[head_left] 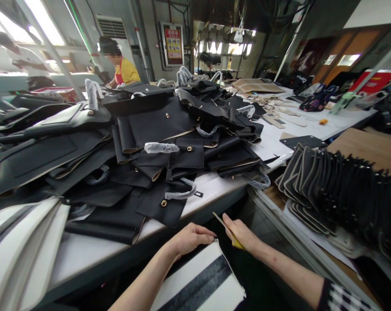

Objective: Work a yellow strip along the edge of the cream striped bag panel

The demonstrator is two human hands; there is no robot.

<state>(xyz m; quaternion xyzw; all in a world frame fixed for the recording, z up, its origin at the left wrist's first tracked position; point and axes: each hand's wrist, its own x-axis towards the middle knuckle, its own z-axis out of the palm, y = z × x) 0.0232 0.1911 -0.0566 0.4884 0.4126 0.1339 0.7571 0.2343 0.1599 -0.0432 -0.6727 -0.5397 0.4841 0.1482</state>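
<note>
My left hand (192,238) curls over the top corner of a white flat piece with a dark grey stripe (204,280), gripping it below the table edge. My right hand (242,233) is closed round a thin yellow tool (229,231) whose flat tip points up and left. Both hands sit in front of a white table (94,252), just below a big heap of black leather bag panels (150,151) with gold studs and wrapped handles.
A row of black panels stands on edge (338,185) at the right on a lower surface. White and grey sheets (20,246) are stacked at the near left. A person in a yellow top with a red apron (122,69) works far back. Tan cut pieces (273,108) lie farther along the table.
</note>
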